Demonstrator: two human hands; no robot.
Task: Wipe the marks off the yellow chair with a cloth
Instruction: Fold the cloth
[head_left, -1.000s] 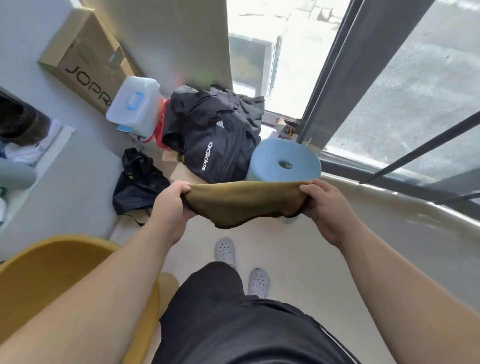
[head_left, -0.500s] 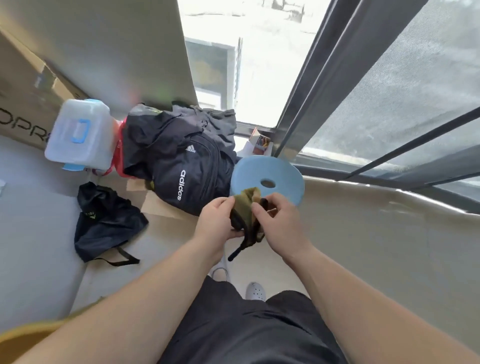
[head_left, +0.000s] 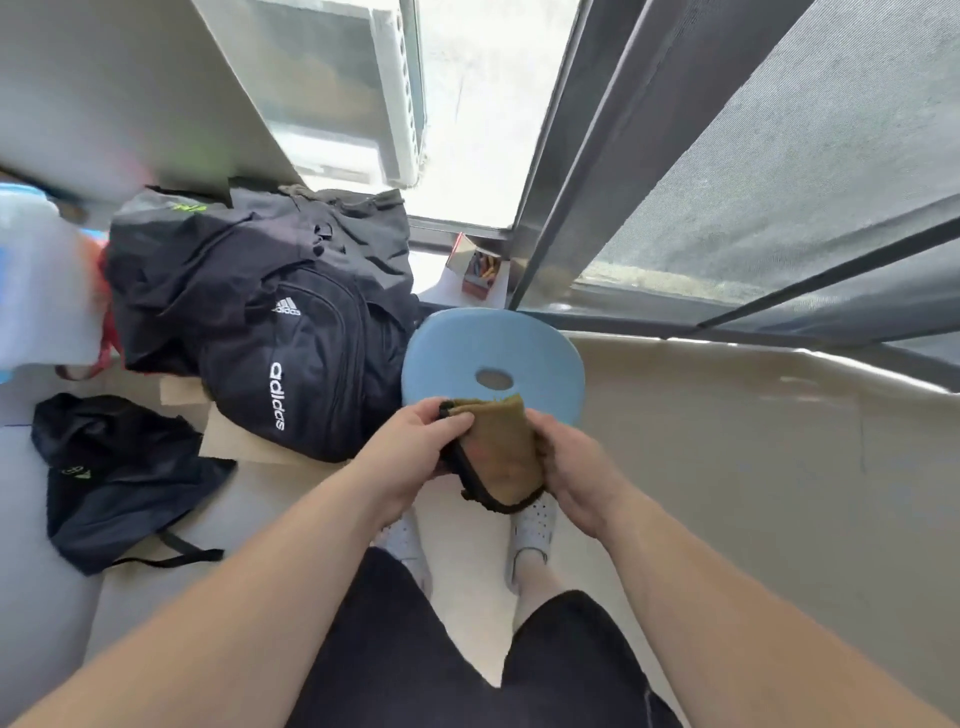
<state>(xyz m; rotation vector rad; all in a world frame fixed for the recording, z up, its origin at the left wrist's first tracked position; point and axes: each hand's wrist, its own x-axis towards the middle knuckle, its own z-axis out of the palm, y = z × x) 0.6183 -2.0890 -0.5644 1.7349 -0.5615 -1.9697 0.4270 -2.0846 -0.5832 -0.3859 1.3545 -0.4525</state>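
Gripping cloth (head_left: 501, 452) (folded): left hand (head_left: 415, 449), right hand (head_left: 579, 470)

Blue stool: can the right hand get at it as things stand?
Probably yes: the blue stool lies just beyond the right hand, nothing between, though that hand grips the cloth with the left hand.

**Site: domestic room, window corner used for storage**

The premises read as a private dwelling. A tall metal window frame (head_left: 561, 171) with a mesh screen (head_left: 805, 156) runs along the right. The floor (head_left: 727, 493) is pale and smooth. Personal effects are piled against the wall: a black backpack (head_left: 291, 353) on cardboard (head_left: 234, 441), a dark bag (head_left: 114, 478) flat on the floor, and a blurred plastic tub (head_left: 36, 291) at the left edge. A round blue stool (head_left: 467, 353) stands just beside the backpack. A small box (head_left: 480, 273) sits on the sill.
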